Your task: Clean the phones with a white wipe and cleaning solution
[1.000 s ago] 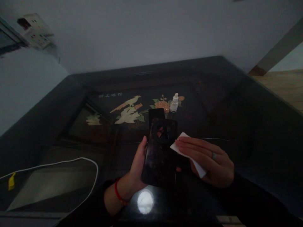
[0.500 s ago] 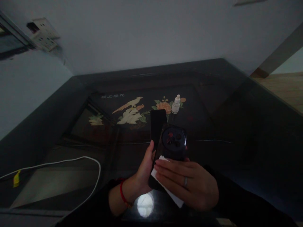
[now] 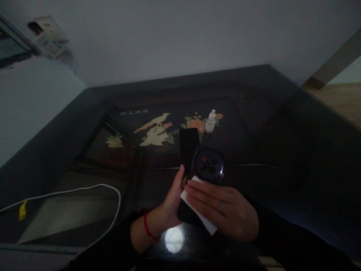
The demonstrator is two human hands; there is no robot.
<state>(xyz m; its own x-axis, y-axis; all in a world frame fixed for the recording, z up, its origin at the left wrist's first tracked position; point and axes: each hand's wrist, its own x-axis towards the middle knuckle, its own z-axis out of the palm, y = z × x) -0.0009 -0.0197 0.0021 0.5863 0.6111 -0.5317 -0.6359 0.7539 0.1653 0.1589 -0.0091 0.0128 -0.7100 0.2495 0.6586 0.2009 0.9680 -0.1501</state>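
My left hand grips a dark smartphone from its left side, its back facing up and a large round camera ring at the far end. Over the lower part of that back lies my right hand, fingers flat and together, pressing a folded white wipe against it. Whether the wipe is paper or cloth I cannot tell. Just beyond, partly covered by the held phone, a second black, phone-like slab rests on the table. A small white-capped dropper bottle stands upright behind it.
The glossy black table carries an inlaid bird and flower picture. A white cable with a yellow tag curves across the left side. Wall sockets are at the upper left.
My right hand and the white wipe have slid a little up the phone's back, closer to the camera ring. The left hand keeps its hold; the bottle and slab have stayed put.
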